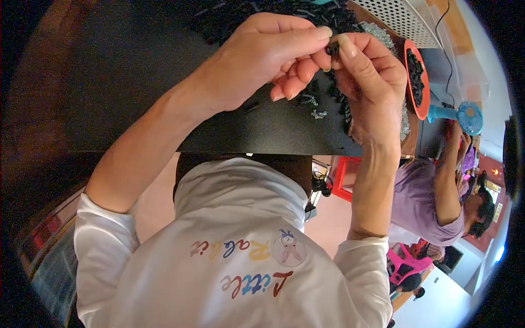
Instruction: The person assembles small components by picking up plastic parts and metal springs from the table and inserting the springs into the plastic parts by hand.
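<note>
My hands meet above the far part of the dark table (251,128). A small black piece (332,49), too small to name further, sits between the thumb and fingers of my right hand (372,74). From the other side, my left hand (262,57) brings thumb and forefinger together in a pinch right beside that piece. What those left fingertips hold, if anything, is hidden; the other left fingers curl below. Under the hands lie a few small silver springs (318,114) and loose black pieces.
A heap of black pieces (219,27) covers the far table. Silver springs (380,31) are piled beyond my right hand, near a white perforated basket (402,19). Right of it stand an orange dish (409,52) of black pieces and a blue fan (469,117). A person in purple (418,197) sits at right.
</note>
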The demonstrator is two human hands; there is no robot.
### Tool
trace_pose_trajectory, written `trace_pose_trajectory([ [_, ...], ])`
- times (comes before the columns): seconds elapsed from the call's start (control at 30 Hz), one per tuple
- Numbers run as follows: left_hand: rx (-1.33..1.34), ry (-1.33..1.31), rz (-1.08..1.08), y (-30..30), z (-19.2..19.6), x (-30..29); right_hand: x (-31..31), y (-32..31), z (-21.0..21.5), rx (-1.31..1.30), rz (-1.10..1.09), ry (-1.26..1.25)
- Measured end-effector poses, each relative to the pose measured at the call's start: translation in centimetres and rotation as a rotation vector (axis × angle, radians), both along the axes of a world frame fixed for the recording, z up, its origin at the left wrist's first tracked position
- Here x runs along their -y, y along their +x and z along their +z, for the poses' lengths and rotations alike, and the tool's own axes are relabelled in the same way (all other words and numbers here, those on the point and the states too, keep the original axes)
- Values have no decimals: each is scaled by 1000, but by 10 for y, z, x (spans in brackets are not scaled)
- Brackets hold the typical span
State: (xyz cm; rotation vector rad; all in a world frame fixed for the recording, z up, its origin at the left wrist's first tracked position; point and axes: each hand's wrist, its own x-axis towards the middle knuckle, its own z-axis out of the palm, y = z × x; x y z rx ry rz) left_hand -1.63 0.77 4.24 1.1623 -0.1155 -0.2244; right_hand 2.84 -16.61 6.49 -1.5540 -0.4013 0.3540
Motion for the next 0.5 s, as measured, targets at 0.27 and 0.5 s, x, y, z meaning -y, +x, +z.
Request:
trace_pose_trajectory([
  [0.27, 33, 107, -25, 0, -2, -1, 0, -2, -8, 223, -5, -72],
  [0.5, -21, 116, -14, -4, 1, -1, 2, -11, -10, 591, 4, -244],
])
